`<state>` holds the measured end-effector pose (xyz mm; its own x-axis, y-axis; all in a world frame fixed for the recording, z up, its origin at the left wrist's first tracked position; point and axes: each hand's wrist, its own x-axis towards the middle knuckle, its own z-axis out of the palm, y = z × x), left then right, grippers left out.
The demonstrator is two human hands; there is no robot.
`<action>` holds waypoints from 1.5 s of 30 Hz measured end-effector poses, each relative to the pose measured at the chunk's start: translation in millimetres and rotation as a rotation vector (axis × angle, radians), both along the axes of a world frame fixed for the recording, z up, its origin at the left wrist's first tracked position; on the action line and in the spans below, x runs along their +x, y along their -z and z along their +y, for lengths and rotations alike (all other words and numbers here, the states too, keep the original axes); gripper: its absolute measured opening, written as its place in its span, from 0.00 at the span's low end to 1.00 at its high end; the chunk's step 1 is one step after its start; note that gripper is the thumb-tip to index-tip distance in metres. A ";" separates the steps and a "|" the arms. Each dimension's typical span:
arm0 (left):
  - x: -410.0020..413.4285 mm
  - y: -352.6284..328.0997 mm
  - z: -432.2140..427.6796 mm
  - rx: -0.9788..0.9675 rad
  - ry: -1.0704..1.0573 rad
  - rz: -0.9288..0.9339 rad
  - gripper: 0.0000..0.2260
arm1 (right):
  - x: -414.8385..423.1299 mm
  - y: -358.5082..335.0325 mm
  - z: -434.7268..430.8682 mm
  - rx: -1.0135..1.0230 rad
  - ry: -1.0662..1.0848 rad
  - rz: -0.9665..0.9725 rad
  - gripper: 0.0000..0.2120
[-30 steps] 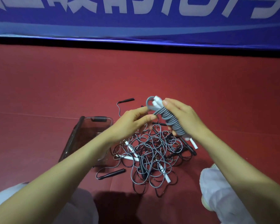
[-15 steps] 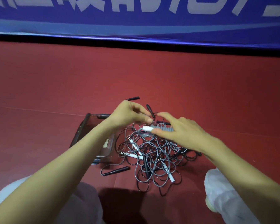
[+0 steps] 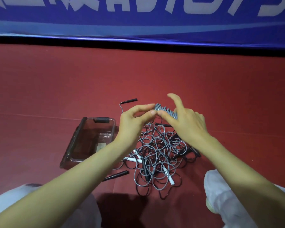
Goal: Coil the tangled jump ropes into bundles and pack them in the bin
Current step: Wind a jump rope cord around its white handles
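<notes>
The likeliest slip sat right at the grip. The left hand [image 3: 133, 122] had its fingers [image 3: 147, 107] and thumb closed together on the very tip of the grey bundle [image 3: 168, 111], a small pinch on springy cord. If that pinch eased before the loose end was tucked in, the turns would probably spring apart and the rope would have to be wound again.

The right hand [image 3: 189, 124] held the bundle from the other side. Its thumb pressed on the coils and its forefinger [image 3: 174, 100] was lifted straight and clear of the rope. The other fingers were hidden behind the hand, so how tightly they wrapped it could not be told. With one finger off, that hold looked partial, and a tug from either hand might have slid the coils along.

The bundle hung in the air above the tangled pile of ropes [image 3: 160, 152]. If dropped, it could snag in those loops.

The bin [image 3: 82, 129] stood on the red floor [image 3: 220, 96], just beside the pile on the left. No coiled rope could be made out inside it.
</notes>
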<state>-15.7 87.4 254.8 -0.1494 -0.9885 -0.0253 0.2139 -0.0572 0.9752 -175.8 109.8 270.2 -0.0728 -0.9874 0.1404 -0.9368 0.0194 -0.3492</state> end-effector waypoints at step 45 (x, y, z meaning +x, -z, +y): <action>-13.7 15.4 4.1 -0.004 0.209 0.117 0.17 | 11.0 19.6 -14.8 -0.487 -0.173 -0.633 0.05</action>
<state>-29.4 91.5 239.3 -0.3524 -0.9358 0.0083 0.3097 -0.1082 0.9446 -164.7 94.9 250.6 -0.1348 -0.8308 0.5401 -0.5352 -0.3976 -0.7453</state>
